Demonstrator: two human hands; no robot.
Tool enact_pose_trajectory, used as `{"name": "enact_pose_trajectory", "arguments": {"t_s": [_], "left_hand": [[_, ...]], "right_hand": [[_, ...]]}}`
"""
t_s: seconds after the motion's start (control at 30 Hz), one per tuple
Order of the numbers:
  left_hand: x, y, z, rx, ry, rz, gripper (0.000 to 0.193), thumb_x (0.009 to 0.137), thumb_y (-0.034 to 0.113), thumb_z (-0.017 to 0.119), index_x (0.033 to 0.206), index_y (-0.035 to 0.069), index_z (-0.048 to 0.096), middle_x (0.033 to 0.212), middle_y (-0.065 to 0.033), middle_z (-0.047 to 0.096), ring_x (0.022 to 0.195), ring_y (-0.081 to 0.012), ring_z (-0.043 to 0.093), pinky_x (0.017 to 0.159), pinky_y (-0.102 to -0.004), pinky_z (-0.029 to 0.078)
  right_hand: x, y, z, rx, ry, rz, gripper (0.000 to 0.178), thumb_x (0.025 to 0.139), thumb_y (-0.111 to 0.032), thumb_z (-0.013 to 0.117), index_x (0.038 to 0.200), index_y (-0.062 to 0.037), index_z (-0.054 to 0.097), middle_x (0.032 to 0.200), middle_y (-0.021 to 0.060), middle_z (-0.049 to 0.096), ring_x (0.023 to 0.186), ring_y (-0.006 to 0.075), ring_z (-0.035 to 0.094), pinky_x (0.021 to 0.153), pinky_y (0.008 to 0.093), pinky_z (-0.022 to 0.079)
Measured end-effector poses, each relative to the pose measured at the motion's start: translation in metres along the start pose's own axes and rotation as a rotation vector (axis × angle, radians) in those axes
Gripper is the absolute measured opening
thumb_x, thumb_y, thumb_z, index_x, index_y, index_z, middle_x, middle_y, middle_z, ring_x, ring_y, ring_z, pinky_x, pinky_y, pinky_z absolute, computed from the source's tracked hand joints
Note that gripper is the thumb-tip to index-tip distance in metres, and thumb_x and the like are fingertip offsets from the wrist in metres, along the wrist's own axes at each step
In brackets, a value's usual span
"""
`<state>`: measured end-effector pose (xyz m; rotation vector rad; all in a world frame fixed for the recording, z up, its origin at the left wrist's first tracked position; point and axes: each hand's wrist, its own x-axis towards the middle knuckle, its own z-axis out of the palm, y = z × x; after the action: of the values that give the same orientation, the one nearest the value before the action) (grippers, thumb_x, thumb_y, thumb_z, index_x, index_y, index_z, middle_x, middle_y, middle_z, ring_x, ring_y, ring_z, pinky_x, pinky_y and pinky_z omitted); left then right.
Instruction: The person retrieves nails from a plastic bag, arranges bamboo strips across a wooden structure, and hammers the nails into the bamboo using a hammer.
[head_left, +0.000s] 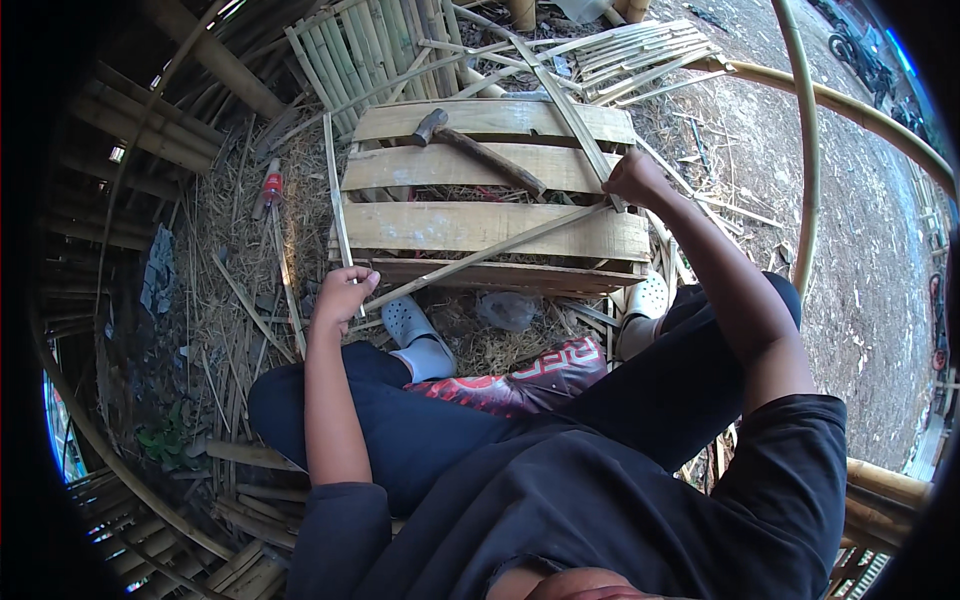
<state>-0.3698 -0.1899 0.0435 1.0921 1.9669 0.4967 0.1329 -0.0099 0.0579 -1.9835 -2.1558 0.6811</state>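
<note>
A long bamboo strip slants across the front of a low wooden slatted crate. My left hand is closed in a pinch at its near left end, where another thin bamboo strip runs away along the crate's left side. At the crate's right edge my right hand is a fist around the meeting ends of the slanted strip and a further bamboo strip reaching to the back. How the ends join is hidden by my fingers. A hammer with a wooden handle lies on the top slats.
Behind the crate stand a green bamboo slat panel and a paler slatted piece. A red-labelled bottle lies on the straw at left. Curved bamboo poles rise at right. A printed sack lies between my legs.
</note>
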Motion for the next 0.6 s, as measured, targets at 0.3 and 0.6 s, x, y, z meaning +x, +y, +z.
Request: {"name": "enact_pose_trajectory", "arguments": {"t_s": [0.3, 0.6], "left_hand": [[-0.003, 0.006, 0.004, -0.051, 0.006, 0.021, 0.027, 0.091, 0.027, 0.078, 0.107, 0.005, 0.075, 0.086, -0.0043, 0.068, 0.077, -0.0138, 0.058, 0.069, -0.0329, 0.047], [-0.016, 0.039, 0.036, 0.184, 0.217, 0.578, 0.014, 0.082, 0.012, 0.079, 0.093, 0.004, 0.076, 0.156, -0.0227, 0.043, 0.138, -0.0368, 0.051, 0.11, -0.0405, 0.044]], "right_hand": [[-0.001, 0.002, -0.006, 0.058, -0.083, 0.055, 0.027, 0.074, -0.028, 0.083, 0.086, -0.0043, 0.081, 0.08, 0.0125, 0.077, 0.07, 0.0246, 0.075, 0.07, 0.0349, 0.06], [0.001, -0.002, -0.008, -0.076, -0.089, 0.013, 0.033, 0.075, -0.034, 0.084, 0.083, -0.0033, 0.079, 0.079, 0.015, 0.075, 0.071, 0.0287, 0.073, 0.069, 0.038, 0.058]]}}
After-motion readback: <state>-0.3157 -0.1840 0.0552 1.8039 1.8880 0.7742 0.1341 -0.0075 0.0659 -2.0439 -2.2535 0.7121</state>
